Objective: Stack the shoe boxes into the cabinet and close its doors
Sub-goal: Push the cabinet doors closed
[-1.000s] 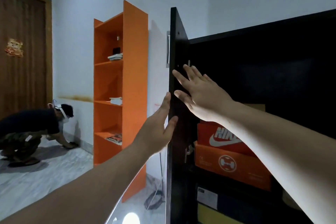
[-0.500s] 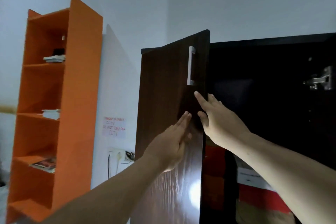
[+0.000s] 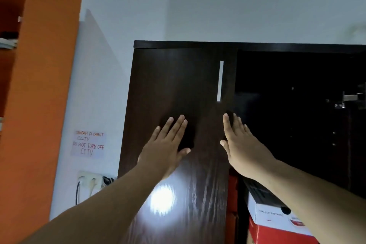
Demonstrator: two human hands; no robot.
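Two hands [image 3: 204, 144], one cabinet door [image 3: 178, 89], one handle [image 3: 220, 80], one white shoe box [image 3: 275, 214].

A paper wall notice [image 3: 88, 143] reads "DO NOT TURN OFF CCTV"; the box print is unreadable.

shoe boxes [image 3: 277, 222]: cut by bottom edge | orange shelf [image 3: 39, 85]: cut left
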